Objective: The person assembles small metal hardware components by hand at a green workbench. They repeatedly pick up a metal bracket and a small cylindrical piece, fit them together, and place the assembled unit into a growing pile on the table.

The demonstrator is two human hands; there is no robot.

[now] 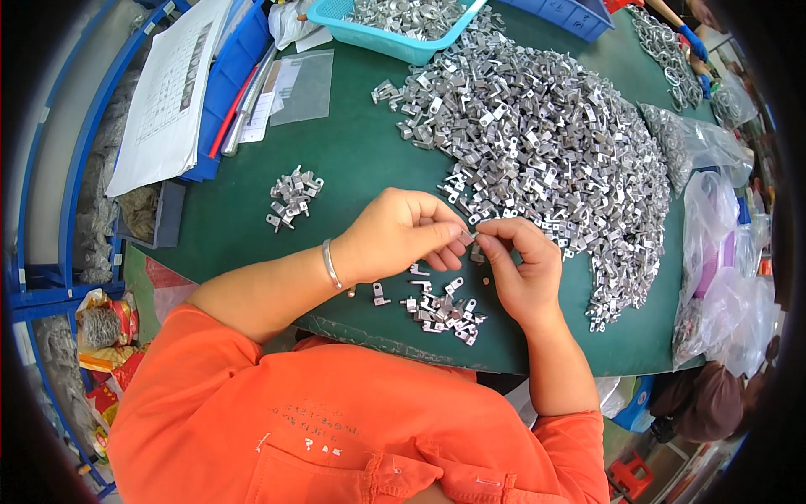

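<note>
My left hand (401, 235), with a metal bangle on its wrist, and my right hand (527, 270) meet over the middle of the green table (353, 160). Between their fingertips they pinch a small silvery metal bracket (467, 238), partly covered by the fingers. Just beyond spreads a large heap of similar metal brackets (546, 143). Below my hands, toward the table's near edge, lies a small cluster of brackets (445, 312). A second small cluster (295, 196) rests farther left, beyond my left forearm.
At the back stands a turquoise basket (411, 50) of metal parts, with a blue bin (579, 23) beside it. Papers (164, 92) lean on a blue tray at the left. Plastic bags (714, 277) line the right edge. Blue-gloved hands (695, 42) of another person show at far right.
</note>
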